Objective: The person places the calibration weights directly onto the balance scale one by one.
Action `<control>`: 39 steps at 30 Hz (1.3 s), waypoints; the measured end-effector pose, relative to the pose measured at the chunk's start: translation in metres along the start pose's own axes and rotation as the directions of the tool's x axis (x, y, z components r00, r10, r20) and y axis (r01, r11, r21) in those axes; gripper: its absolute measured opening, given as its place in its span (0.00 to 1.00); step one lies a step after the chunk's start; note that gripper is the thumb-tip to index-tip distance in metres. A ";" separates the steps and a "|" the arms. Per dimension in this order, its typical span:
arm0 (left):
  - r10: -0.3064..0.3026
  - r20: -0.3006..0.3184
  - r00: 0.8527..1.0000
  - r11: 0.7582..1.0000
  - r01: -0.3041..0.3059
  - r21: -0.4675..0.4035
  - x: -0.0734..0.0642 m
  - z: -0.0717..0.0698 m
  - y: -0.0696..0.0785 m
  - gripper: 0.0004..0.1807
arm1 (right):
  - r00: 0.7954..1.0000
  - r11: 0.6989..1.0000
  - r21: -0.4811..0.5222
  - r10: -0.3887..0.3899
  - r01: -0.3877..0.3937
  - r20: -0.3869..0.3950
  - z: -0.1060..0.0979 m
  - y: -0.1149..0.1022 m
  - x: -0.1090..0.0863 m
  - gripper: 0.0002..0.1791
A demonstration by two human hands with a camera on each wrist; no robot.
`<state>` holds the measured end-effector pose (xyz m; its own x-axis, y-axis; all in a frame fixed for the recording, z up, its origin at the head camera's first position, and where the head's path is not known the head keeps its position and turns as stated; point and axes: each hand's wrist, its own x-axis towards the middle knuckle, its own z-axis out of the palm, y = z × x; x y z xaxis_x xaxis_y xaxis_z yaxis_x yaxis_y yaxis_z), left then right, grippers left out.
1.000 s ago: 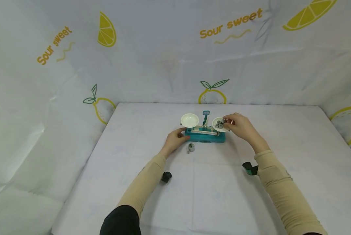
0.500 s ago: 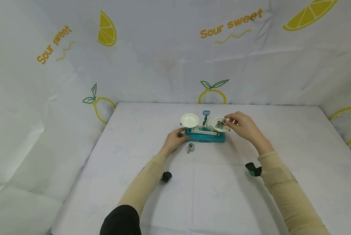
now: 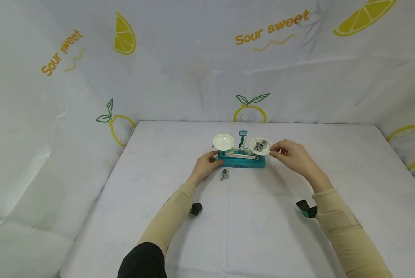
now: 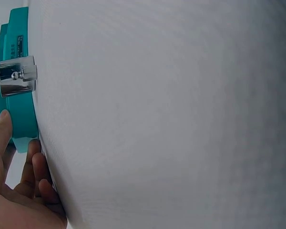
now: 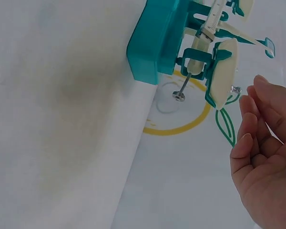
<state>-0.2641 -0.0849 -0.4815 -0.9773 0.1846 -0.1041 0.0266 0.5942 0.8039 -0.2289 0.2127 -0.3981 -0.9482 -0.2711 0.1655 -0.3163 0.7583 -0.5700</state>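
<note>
A teal balance scale (image 3: 241, 161) with two cream pans stands towards the back of the table. My left hand (image 3: 206, 166) grips the left end of its base, thumb on the front and fingers behind, as the left wrist view also shows. Several metal weights (image 3: 261, 145) sit in the right pan (image 3: 253, 143), while the left pan (image 3: 223, 142) holds nothing. Just right of the right pan is my right hand (image 3: 292, 156), its fingers loosely bent and nothing seen between them. In the right wrist view this hand (image 5: 267, 138) is beside the pan's edge.
In front of the base stand a larger metal weight (image 3: 225, 173) and a small one (image 3: 222, 179), close together. A white cloth covers the table (image 3: 256, 231). Behind it hangs a lemon-print backdrop (image 3: 179, 77). Dark wrist cameras (image 3: 196, 209) stick out from both forearms.
My right hand has drawn back from the weights in the right pan, moving right and towards me, leaving them in the pan. My left hand keeps its grip on the base.
</note>
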 end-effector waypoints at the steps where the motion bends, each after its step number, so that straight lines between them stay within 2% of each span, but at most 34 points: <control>1: 0.000 0.000 1.000 1.000 0.000 0.002 0.000 0.000 0.000 0.29 | 1.000 1.000 0.004 0.002 -0.002 0.011 0.002 0.001 -0.001 0.09; 6: 0.007 -0.001 1.000 1.000 -0.007 0.011 0.000 0.000 0.000 0.29 | 0.999 1.000 0.018 0.009 -0.010 0.054 0.009 0.004 -0.005 0.12; 11: 0.011 0.000 1.000 1.000 -0.011 0.002 0.000 0.001 0.000 0.28 | 1.000 1.000 0.030 0.006 -0.007 0.016 0.014 0.004 -0.006 0.13; 15: 0.012 0.000 1.000 1.000 -0.012 0.002 0.000 0.001 -0.001 0.28 | 0.999 0.999 0.039 0.025 -0.026 0.021 0.017 0.005 -0.008 0.12; 20: 0.013 -0.002 1.000 1.000 -0.013 0.010 0.000 0.001 -0.001 0.28 | 0.995 0.996 0.051 0.063 -0.067 0.081 0.021 0.010 -0.011 0.11; 25: 0.011 -0.004 1.000 1.000 -0.011 0.005 -0.001 0.000 0.001 0.29 | 0.982 0.997 0.016 0.076 -0.080 0.174 0.029 0.017 -0.009 0.17; 32: 0.011 -0.003 1.000 1.000 -0.010 0.007 -0.001 0.000 0.001 0.29 | 0.970 0.996 -0.005 0.087 -0.088 0.228 0.040 0.020 -0.001 0.23; 35: 0.014 -0.005 1.000 1.000 -0.014 0.005 -0.001 0.000 0.000 0.29 | 0.968 0.996 -0.003 0.087 -0.089 0.236 0.043 0.022 0.002 0.25; 39: 0.018 -0.004 1.000 1.000 -0.018 0.000 -0.001 0.000 -0.001 0.29 | 0.978 0.999 -0.020 0.046 -0.043 0.202 0.046 0.023 0.003 0.23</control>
<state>-0.2631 -0.0856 -0.4819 -0.9775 0.1922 -0.0874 0.0441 0.5908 0.8056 -0.2381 0.2022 -0.4475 -0.9364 -0.3500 -0.0273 -0.2755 0.7808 -0.5607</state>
